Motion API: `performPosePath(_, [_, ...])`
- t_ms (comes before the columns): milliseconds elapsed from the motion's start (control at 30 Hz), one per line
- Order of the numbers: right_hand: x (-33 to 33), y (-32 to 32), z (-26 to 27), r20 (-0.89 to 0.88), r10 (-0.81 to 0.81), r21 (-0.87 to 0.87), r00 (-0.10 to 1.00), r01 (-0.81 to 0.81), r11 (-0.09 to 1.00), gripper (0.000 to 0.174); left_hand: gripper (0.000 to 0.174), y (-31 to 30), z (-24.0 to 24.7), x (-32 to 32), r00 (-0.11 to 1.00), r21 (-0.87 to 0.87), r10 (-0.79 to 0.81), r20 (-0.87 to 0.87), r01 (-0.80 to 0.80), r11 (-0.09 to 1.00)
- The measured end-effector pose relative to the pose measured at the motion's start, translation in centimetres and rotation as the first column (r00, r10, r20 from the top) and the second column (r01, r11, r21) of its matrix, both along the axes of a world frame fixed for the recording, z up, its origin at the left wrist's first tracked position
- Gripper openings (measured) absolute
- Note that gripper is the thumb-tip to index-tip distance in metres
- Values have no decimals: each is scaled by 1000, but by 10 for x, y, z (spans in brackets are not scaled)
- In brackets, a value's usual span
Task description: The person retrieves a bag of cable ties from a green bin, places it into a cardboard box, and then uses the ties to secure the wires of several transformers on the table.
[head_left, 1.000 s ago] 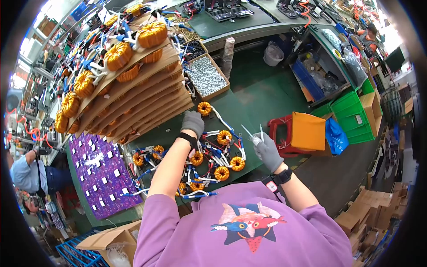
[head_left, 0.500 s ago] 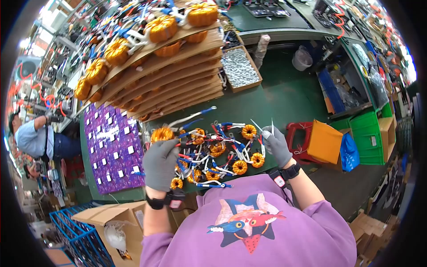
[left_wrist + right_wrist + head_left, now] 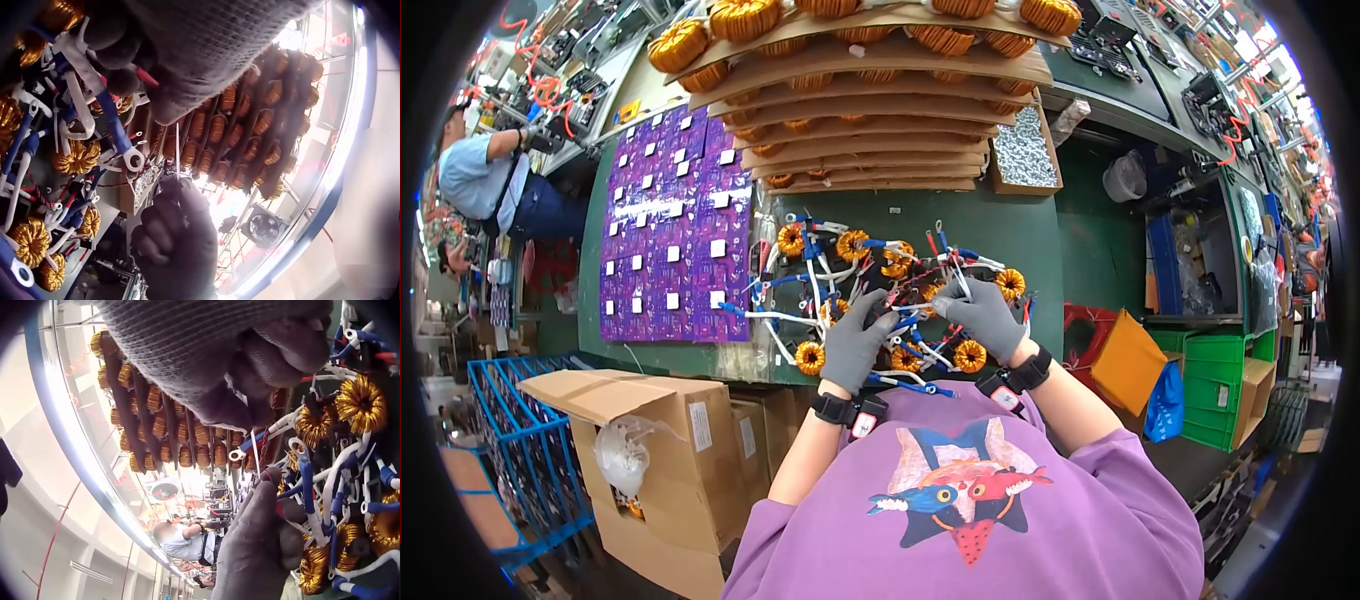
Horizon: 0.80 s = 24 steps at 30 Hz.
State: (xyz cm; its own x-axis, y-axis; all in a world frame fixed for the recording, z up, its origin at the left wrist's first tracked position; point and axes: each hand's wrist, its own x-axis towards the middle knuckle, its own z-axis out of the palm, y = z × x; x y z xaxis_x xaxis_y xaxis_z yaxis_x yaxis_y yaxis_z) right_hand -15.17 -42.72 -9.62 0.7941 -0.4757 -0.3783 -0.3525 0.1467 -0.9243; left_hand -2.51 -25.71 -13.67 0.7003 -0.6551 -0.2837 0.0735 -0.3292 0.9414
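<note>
Pinched between the fingertips of the left hand is a thin red wire, and the right hand is closed round slim tweezers whose points reach those same fingertips. What has just changed, as I follow it on the feeds, is the spacing: half a second ago the two hands were well apart, and now they face each other, fingertips near, over the middle of the spread. I judge that this turns the work to close handling of one small wire, with both hands needed. I can't make out whether the tips clasp the wire or only touch it, nor which coil it belongs to.

Just around the hands, ring-shaped copper coils lie on the green desk, tangled with blue-and-white leads that end in metal lugs. A snag among them looks like the main risk to me.

Farther out, the view has swung round, so the cardboard stack, with more coils between its layers, stands straight across on the far side. To its right sits an open box of small silvery pieces; to the left lie purple sheets dotted with white squares. Near left, below the desk's edge, stands a large carton.
</note>
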Motion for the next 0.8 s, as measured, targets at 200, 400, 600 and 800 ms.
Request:
performPosePath(200, [13,6,-17,-22,19,13,1000,-19,1000,15,40,12,15,9,933,51,-35,-359,57,997])
performPosePath(400, [16,4,-15,-32,44,-16,999,-44,999,16,39,2,2,-2,996,-69,-40,74,45,997])
performPosePath(600, [16,5,-14,-17,55,-44,998,-56,997,18,38,0,6,-6,987,-17,5,-163,-8,1000])
performPosePath(800, [19,7,-19,-57,85,-77,995,-89,993,20,39,0,-7,-9,984,-34,41,-174,-48,998])
